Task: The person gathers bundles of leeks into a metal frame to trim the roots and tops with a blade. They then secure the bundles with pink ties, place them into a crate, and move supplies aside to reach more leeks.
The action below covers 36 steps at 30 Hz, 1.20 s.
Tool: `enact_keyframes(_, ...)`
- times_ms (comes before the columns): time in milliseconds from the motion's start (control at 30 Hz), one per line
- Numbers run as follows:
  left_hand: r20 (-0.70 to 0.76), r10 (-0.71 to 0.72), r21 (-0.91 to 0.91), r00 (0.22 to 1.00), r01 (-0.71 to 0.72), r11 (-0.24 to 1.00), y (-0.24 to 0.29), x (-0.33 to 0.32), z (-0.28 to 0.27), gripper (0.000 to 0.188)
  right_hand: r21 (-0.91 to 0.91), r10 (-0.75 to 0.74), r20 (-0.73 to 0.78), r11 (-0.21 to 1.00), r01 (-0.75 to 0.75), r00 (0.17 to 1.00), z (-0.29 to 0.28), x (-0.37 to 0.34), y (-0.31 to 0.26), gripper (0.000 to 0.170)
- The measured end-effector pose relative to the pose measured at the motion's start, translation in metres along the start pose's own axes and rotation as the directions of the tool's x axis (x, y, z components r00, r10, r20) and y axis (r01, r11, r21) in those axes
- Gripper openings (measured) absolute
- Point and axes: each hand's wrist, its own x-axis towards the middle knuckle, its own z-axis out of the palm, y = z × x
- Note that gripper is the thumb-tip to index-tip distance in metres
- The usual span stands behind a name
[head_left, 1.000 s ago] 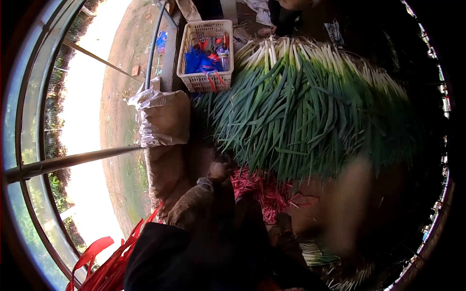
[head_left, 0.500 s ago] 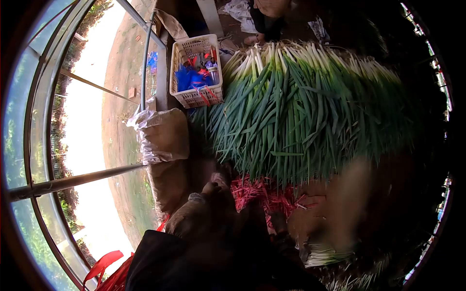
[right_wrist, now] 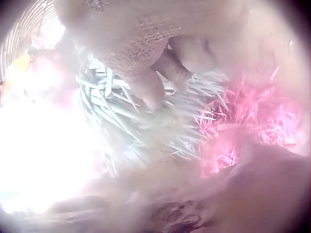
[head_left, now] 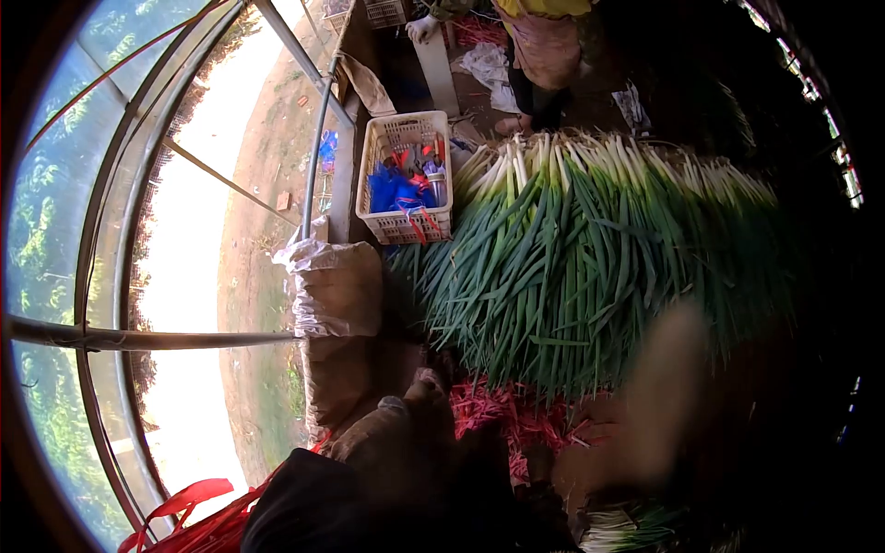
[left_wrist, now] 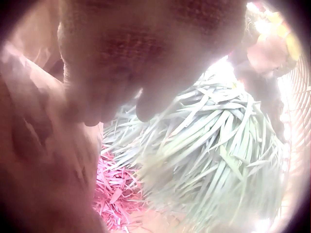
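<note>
My left hand point(left_wrist: 146, 58), in a knitted glove, hangs at the top of the left wrist view. Its fingers point down loosely with nothing between them. Gloved too, my right hand point(right_wrist: 141, 53) shows relaxed, slightly bent fingers in the right wrist view and holds nothing visible. Beyond both hands lies a wide pile of green onions point(head_left: 572, 267), white ends away from me and leaves towards me. Pink-red strips point(head_left: 489, 419) lie heaped at the near edge of the leaves. In the head view my lap and forearms are dark, and the hands are hard to make out.
A plastic crate point(head_left: 406, 226) with blue netting and small tools stands left of the pile. A sack point(head_left: 341, 295) is beside the metal-framed opening. Red ribbons point(head_left: 203, 507) hang at lower left. Another person point(head_left: 544, 46) is behind the pile. More onions point(head_left: 627, 530) lie at lower right.
The head view has tilted up, so the crate, pile and sack sit lower in it. More of the other person, including a gloved hand, has come into view.
</note>
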Motion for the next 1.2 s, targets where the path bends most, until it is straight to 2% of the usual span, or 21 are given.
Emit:
enact_keyframes(67, -0.034, -0.042, -0.232, 0.999, 0.033, 0.972, 0.002, 0.005, 0.006, 0.026, -0.211, -0.138, -0.003, 0.968, 0.135, 0.99, 0.011, 0.004, 0.017, 0.017)
enact_keyframes(133, -0.056, -0.087, -0.453, 0.995, 0.052, 0.89, 0.003, 0.009, 0.011, 0.028, -0.294, -0.15, 0.131, 0.938, 0.183, 0.98, -0.005, 0.011, 0.007, 0.015)
enact_keyframes(200, -0.045, -0.137, -0.415, 0.99, 0.106, 0.904, -0.002, 0.016, 0.011, 0.03, -0.381, -0.148, 0.038, 0.912, 0.152, 0.988, -0.001, 0.014, 0.002, 0.017)
enact_keyframes(233, -0.034, -0.172, -0.264, 0.984, 0.157, 0.952, -0.008, 0.015, 0.006, 0.031, -0.421, -0.149, -0.01, 0.897, 0.131, 0.989, 0.004, 0.018, 0.004, 0.018)
enact_keyframes(300, -0.024, -0.233, -0.021, 0.972, 0.233, 0.972, 0.009, 0.016, -0.004, 0.033, -0.117, -0.001, 0.011, 0.993, 0.002, 1.0, 0.005, 0.03, 0.003, 0.02)
enact_keyframes(333, -0.015, -0.266, 0.001, 0.964, 0.266, 0.964, 0.015, 0.018, -0.007, 0.033, 0.039, 0.07, 0.041, 0.997, -0.072, 0.997, 0.003, 0.033, 0.002, 0.021)
enact_keyframes(433, 0.001, -0.3, -0.06, 0.954, 0.3, 0.952, 0.026, 0.018, -0.012, 0.031, -0.042, 0.04, -0.014, 0.998, -0.04, 0.999, -0.007, 0.038, -0.009, 0.019)
enact_keyframes(467, 0.002, -0.305, -0.086, 0.952, 0.304, 0.949, 0.029, 0.017, -0.012, 0.03, -0.206, -0.06, 0.031, 0.976, 0.065, 0.998, -0.012, 0.04, -0.014, 0.018)
enact_keyframes(533, 0.006, -0.313, -0.132, 0.95, 0.311, 0.941, 0.034, 0.018, -0.012, 0.029, -0.5, -0.225, 0.159, 0.821, 0.275, 0.961, -0.024, 0.044, -0.021, 0.015)
enact_keyframes(633, 0.02, -0.316, -0.169, 0.948, 0.315, 0.934, 0.031, 0.02, -0.009, 0.028, -0.503, -0.09, 0.139, 0.852, 0.148, 0.986, -0.04, 0.039, -0.031, 0.007)
enact_keyframes(733, 0.029, -0.325, -0.197, 0.945, 0.324, 0.925, 0.032, 0.02, -0.009, 0.026, -0.21, -0.265, 0.116, 0.935, 0.285, 0.957, -0.042, 0.034, -0.001, 0.018)
enact_keyframes(800, 0.036, -0.328, -0.214, 0.944, 0.328, 0.92, 0.033, 0.02, -0.01, 0.025, -0.148, -0.027, 0.221, 0.987, 0.061, 0.975, -0.019, 0.036, 0.024, 0.014)
enact_keyframes(833, 0.04, -0.331, -0.22, 0.943, 0.331, 0.918, 0.033, 0.02, -0.011, 0.024, -0.124, 0.092, 0.278, 0.99, -0.059, 0.956, -0.008, 0.04, 0.036, 0.013)
enact_keyframes(867, 0.047, -0.334, -0.228, 0.941, 0.335, 0.914, 0.031, 0.02, -0.009, 0.024, -0.223, -0.007, 0.201, 0.973, 0.053, 0.98, -0.018, 0.042, 0.029, 0.012)
enact_keyframes(933, 0.06, -0.345, -0.235, 0.937, 0.35, 0.907, 0.028, 0.022, -0.009, 0.023, -0.429, -0.226, 0.081, 0.871, 0.239, 0.971, -0.036, 0.042, 0.014, 0.011)
enact_keyframes(1067, 0.06, -0.343, -0.258, 0.938, 0.346, 0.902, 0.028, 0.024, -0.008, 0.021, -0.518, -0.208, 0.17, 0.813, 0.267, 0.963, -0.034, 0.059, 0.014, 0.009)
enact_keyframes(1133, 0.031, -0.304, -0.311, 0.952, 0.298, 0.903, 0.031, 0.021, -0.01, 0.017, -0.557, -0.189, 0.217, 0.782, 0.28, 0.958, -0.038, 0.062, 0.008, 0.01)
enact_keyframes(1167, 0.016, -0.285, -0.335, 0.959, 0.273, 0.902, 0.032, 0.022, -0.013, 0.016, -0.375, -0.145, 0.163, 0.906, 0.197, 0.976, -0.04, 0.063, 0.005, 0.011)
enact_keyframes(1200, 0.03, -0.28, -0.37, 0.96, 0.27, 0.889, 0.033, 0.022, -0.014, 0.016, -0.17, -0.089, 0.119, 0.979, 0.109, 0.989, -0.043, 0.065, 0.003, 0.012)
